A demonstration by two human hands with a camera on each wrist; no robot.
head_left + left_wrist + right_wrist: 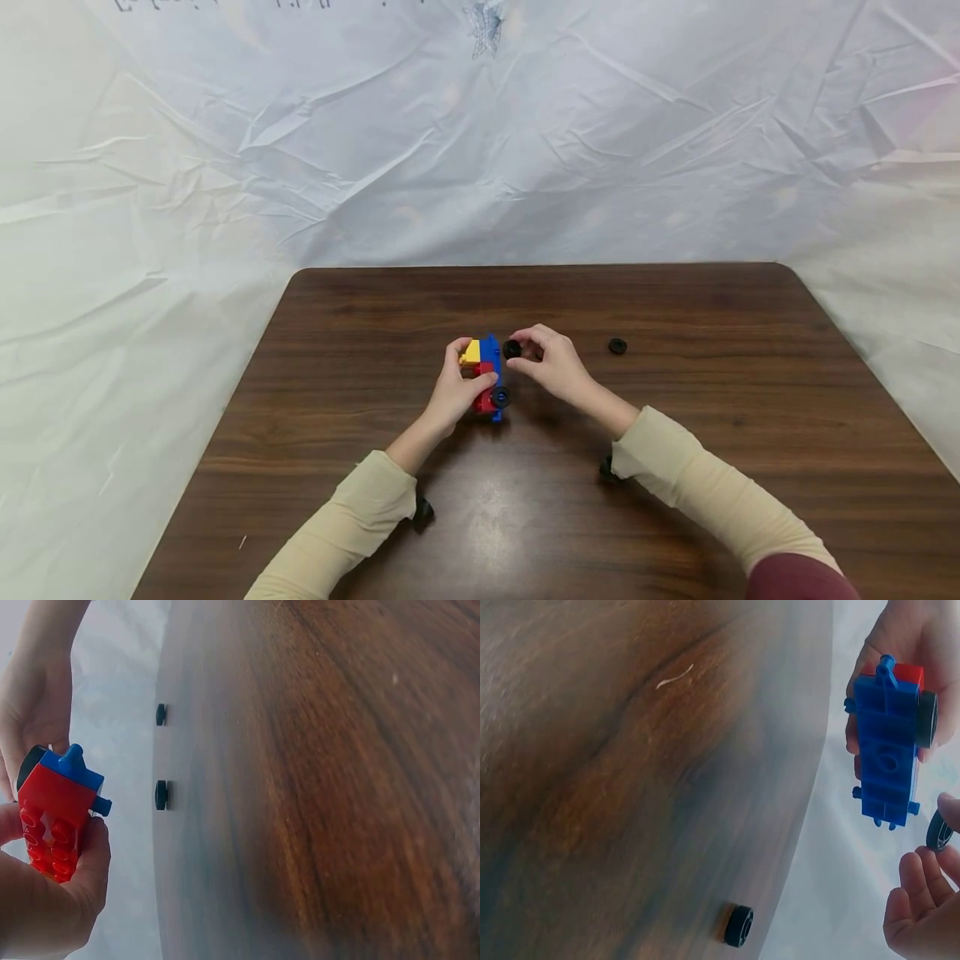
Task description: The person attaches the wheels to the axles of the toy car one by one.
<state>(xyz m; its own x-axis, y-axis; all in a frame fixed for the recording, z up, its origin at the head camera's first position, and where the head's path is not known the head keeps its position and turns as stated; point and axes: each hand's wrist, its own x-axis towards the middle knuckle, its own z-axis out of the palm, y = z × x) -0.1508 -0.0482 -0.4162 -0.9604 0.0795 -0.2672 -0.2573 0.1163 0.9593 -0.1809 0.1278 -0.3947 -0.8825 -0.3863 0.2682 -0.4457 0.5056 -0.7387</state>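
Observation:
My left hand [452, 393] grips a toy car [487, 377] of building bricks, tilted on its side above the table. It has a blue chassis [885, 750], red bricks [56, 802] and a yellow brick [471, 353]. One black wheel [927, 720] sits on an axle of the chassis; three other axle stubs are bare. Between thumb and fingers, my right hand [553, 365] pinches a second black wheel [512, 349], held beside the car and apart from its bare axle stub. The left fingertips behind the car are partly hidden in the head view.
A loose black wheel [617, 346] lies on the brown wooden table [720, 333] right of the hands. The left wrist view shows two loose wheels, a nearer wheel [161, 795] and a farther wheel [160, 715]. Behind the table hangs a white sheet [525, 167].

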